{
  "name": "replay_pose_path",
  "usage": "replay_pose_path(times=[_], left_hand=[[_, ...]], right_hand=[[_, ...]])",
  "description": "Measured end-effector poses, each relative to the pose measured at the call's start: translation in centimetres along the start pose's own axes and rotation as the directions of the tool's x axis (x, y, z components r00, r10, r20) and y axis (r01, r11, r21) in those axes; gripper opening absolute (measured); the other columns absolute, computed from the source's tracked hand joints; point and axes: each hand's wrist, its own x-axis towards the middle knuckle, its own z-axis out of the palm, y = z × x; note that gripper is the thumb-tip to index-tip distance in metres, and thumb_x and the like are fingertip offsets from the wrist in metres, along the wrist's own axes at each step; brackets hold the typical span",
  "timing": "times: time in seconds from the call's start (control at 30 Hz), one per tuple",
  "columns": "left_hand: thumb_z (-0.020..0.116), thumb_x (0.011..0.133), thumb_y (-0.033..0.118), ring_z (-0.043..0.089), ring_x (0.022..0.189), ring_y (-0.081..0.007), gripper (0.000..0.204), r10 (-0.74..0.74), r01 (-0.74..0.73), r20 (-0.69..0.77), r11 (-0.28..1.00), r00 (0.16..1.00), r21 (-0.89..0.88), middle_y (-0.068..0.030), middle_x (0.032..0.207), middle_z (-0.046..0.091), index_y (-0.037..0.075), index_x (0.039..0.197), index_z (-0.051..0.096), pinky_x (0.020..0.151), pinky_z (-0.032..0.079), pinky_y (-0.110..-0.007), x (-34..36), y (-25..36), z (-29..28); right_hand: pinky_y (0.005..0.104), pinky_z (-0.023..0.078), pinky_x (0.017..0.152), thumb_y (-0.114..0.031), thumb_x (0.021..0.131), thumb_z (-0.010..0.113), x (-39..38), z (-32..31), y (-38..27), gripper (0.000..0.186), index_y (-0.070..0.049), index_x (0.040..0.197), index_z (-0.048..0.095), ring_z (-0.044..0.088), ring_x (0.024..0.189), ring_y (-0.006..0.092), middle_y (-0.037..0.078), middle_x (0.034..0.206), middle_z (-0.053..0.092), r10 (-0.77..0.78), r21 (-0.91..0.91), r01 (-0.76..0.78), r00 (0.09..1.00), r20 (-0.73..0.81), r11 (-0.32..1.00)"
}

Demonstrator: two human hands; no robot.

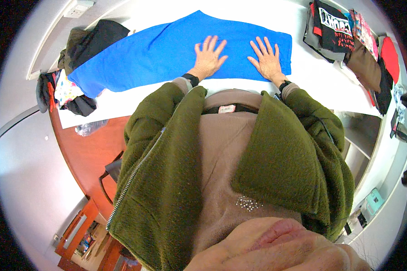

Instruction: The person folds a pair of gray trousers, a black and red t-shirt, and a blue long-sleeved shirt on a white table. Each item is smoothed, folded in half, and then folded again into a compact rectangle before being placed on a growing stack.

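A pair of bright blue trousers (153, 54) lies folded lengthwise across the white table, one leg over the other as far as I can see. Its narrower end reaches left onto a heap of clothes; the wide end is at the right. Flat on the middle of the cloth rests my left hand (207, 58), fingers spread. My right hand (267, 61) lies palm down near the right end, its fingers apart too. Neither hand grips the fabric.
Dark clothes (99, 43) are heaped at the table's left, beside a floral cloth (67, 92). Folded garments (332, 34) are stacked at the far right, with brown and red pieces alongside. The white table's front edge (117, 116) runs just before me; a black chair (113, 174) stands below left.
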Motion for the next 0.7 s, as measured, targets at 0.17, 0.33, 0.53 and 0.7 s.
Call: replay_pose_path(times=[0.17, 0.33, 0.53, 0.7], left_hand=[[0.046, 0.093, 0.053, 0.019, 0.142, -0.0295, 0.060, 0.234, -0.224, 0.053, 0.963, 0.971, -0.153, -0.0092, 0.154, 0.025, 0.027, 0.146, 0.033, 0.106, 0.019, -0.065, 3.0, 0.2, 1.1], [0.040, 0.094, 0.056, 0.015, 0.144, -0.0267, 0.059, 0.099, -0.101, 0.139, 0.995, 0.985, 0.006, -0.0018, 0.157, 0.017, 0.037, 0.147, 0.026, 0.102, 0.014, -0.074, 5.5, -5.8, 1.9], [0.040, 0.093, 0.058, 0.012, 0.143, -0.0375, 0.062, -0.339, 0.330, 0.082, 0.938, 0.937, 0.105, -0.0098, 0.157, 0.015, 0.033, 0.148, 0.025, 0.098, 0.014, -0.078, 7.0, -9.8, 0.5], [0.042, 0.089, 0.064, 0.007, 0.143, -0.0391, 0.063, 0.097, -0.087, 0.085, 0.990, 0.992, -0.112, -0.0101, 0.157, 0.011, 0.040, 0.145, 0.029, 0.099, 0.008, -0.079, 6.6, -2.0, 1.6]], right_hand=[[0.0613, 0.014, 0.110, -0.056, 0.094, 0.038, -0.1, -0.3, -0.5, 0.062, -0.026, 0.148, 0.029, 0.013, 0.144, 0.0292, 0.003, 0.156, 0.021, 0.015, -0.001, -0.015, 1.000, -0.002, 1.000], [0.0607, 0.012, 0.111, -0.055, 0.094, 0.040, 0.0, -0.4, -0.3, 0.063, -0.024, 0.148, 0.029, 0.013, 0.144, 0.0284, 0.003, 0.156, 0.020, 0.019, 0.016, -0.019, 1.000, 0.016, 1.000], [0.0601, 0.011, 0.111, -0.054, 0.094, 0.042, -0.1, -0.1, -0.4, 0.063, -0.024, 0.147, 0.030, 0.013, 0.144, 0.0279, 0.003, 0.156, 0.020, 0.016, 0.036, -0.015, 1.000, -0.022, 0.999], [0.0600, 0.010, 0.111, -0.054, 0.093, 0.043, 0.0, -0.5, -0.3, 0.063, -0.024, 0.147, 0.030, 0.013, 0.144, 0.0277, 0.003, 0.156, 0.020, 0.018, 0.039, -0.018, 1.000, -0.002, 0.999]])
